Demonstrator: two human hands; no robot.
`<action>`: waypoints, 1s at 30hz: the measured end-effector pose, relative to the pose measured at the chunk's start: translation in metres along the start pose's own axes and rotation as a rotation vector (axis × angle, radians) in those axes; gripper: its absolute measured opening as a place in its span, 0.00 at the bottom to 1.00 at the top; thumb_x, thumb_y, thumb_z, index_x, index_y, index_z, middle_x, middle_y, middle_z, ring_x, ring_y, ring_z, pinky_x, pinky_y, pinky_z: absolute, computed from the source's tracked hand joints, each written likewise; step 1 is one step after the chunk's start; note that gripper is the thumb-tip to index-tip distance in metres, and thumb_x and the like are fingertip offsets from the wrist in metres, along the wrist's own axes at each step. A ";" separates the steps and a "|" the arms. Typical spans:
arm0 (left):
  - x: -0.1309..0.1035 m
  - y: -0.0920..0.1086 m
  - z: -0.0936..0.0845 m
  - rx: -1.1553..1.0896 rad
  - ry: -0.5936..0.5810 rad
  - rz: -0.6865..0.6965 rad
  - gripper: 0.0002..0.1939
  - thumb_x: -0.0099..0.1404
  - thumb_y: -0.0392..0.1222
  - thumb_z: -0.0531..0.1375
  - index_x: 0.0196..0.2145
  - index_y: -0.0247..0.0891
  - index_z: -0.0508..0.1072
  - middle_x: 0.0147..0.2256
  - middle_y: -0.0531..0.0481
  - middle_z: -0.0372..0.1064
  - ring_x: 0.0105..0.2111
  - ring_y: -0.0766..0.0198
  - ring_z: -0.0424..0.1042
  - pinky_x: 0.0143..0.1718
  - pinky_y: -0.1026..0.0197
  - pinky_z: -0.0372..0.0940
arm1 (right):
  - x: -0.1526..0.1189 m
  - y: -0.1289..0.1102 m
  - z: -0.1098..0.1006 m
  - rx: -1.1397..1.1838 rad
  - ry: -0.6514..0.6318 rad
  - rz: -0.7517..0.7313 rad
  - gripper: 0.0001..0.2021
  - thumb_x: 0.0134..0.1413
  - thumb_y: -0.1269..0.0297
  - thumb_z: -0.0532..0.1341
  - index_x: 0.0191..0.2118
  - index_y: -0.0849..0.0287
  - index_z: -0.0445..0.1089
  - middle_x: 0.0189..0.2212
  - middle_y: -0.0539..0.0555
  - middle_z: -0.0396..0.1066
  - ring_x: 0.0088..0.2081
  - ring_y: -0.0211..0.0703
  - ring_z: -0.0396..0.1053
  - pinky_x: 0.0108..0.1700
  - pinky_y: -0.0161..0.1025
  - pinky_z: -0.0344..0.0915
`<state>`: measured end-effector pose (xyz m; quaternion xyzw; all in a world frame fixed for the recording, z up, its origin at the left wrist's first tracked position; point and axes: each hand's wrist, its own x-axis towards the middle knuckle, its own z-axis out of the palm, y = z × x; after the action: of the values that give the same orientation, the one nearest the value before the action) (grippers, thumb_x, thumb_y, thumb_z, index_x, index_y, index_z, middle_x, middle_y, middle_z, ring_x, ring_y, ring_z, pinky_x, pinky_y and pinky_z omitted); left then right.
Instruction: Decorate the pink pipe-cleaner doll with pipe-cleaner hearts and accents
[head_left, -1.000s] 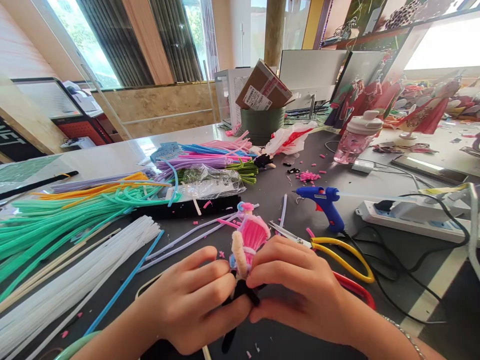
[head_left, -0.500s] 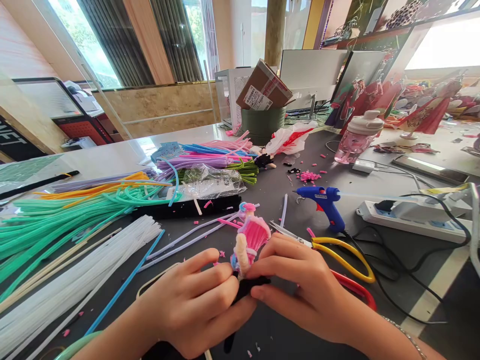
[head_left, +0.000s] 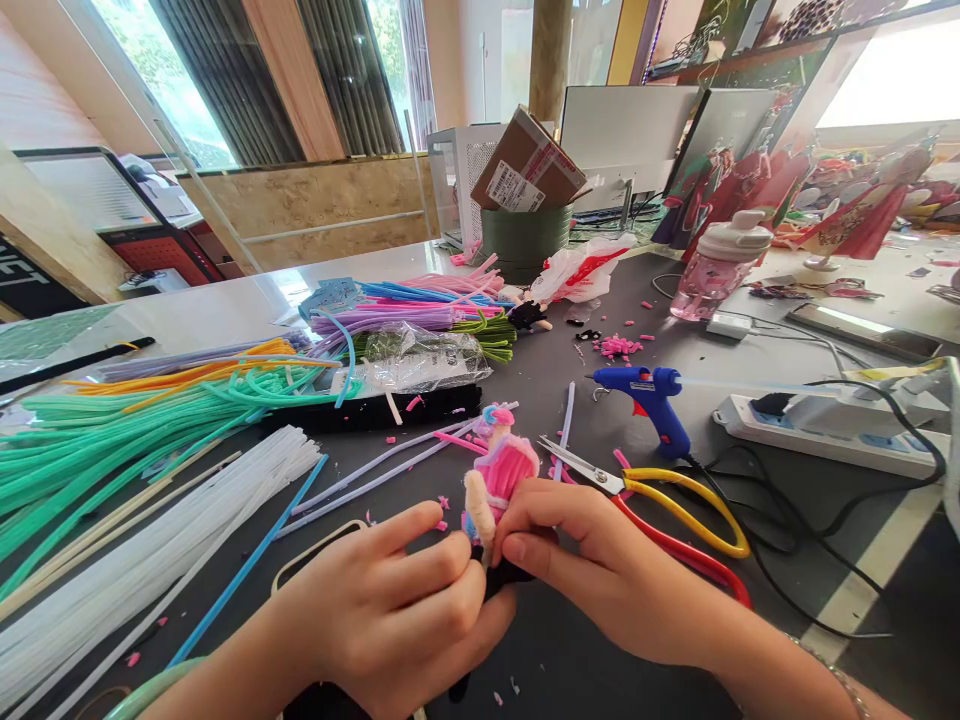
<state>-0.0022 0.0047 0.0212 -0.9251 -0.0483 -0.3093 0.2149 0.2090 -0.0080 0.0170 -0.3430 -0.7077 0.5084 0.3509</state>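
A small pipe-cleaner doll, pink with a cream limb and blue bits, is held upright between my two hands, its black lower part mostly hidden by fingers. My left hand is closed around that black part from the left. From the right, my right hand pinches the doll's side with thumb and forefinger. Just beyond my right hand lie scissors with one yellow and one red handle, blades slightly apart. A blue glue gun rests on its side behind them.
Bundles of green pipe cleaners and white pipe cleaners cover the left side. A power strip with black cables sits at right, near a pink bottle. Pink clippings are scattered on the dark table. A green bucket stands behind.
My right hand has shifted slightly upward along the doll, its thumb now higher and nearer the forefinger. More of the scissors' blades shows. The left hand keeps its hold.
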 end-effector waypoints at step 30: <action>-0.007 -0.006 0.002 -0.062 0.027 -0.161 0.12 0.68 0.29 0.55 0.38 0.39 0.77 0.26 0.55 0.66 0.30 0.64 0.72 0.36 0.57 0.66 | 0.005 0.004 -0.013 0.801 0.235 0.194 0.11 0.51 0.56 0.68 0.35 0.58 0.81 0.33 0.55 0.79 0.26 0.33 0.65 0.32 0.32 0.62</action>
<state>-0.0085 0.0112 0.0180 -0.9202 -0.1100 -0.3392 0.1614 0.2177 0.0028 0.0171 -0.3000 -0.3739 0.7313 0.4851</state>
